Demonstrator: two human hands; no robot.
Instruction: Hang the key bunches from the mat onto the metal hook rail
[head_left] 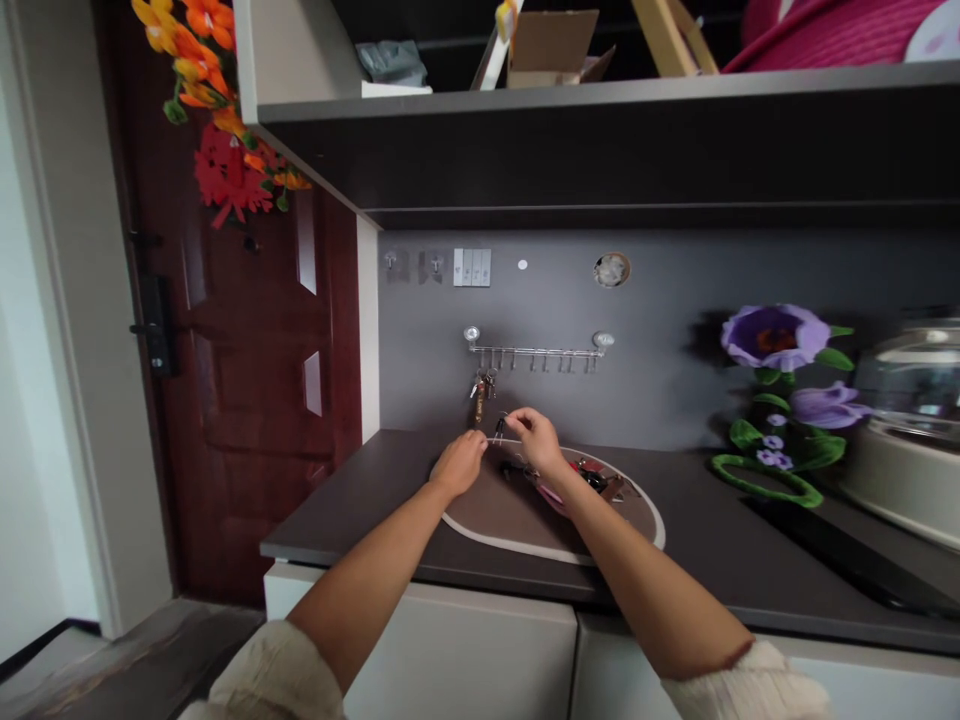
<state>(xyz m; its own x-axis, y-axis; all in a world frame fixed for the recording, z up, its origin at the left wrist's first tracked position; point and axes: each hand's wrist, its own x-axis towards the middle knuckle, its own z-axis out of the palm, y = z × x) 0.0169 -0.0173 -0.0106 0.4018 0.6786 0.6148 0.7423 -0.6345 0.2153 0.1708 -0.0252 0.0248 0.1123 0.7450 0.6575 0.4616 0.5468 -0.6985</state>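
Observation:
My left hand (459, 463) and my right hand (534, 437) are held close together over a brown oval tray (517, 515) with a white rim on the dark counter. Both pinch a thin silvery thing (501, 437) stretched between them, perhaps a key ring with small keys hanging from it. Just above, a bunch of keys (481, 390) hangs on the left end of a chrome hook rail (534, 351) on the grey wall. More keys and small red and pink items (592, 482) lie in the tray behind my right wrist.
A dark red door (232, 380) with a black handle stands at left, orange and red fake flowers (217, 110) above it. A purple felt flower ornament (780, 400) and a lidded pot (911, 420) sit at right. A dark shelf (600, 130) with boxes overhangs the counter.

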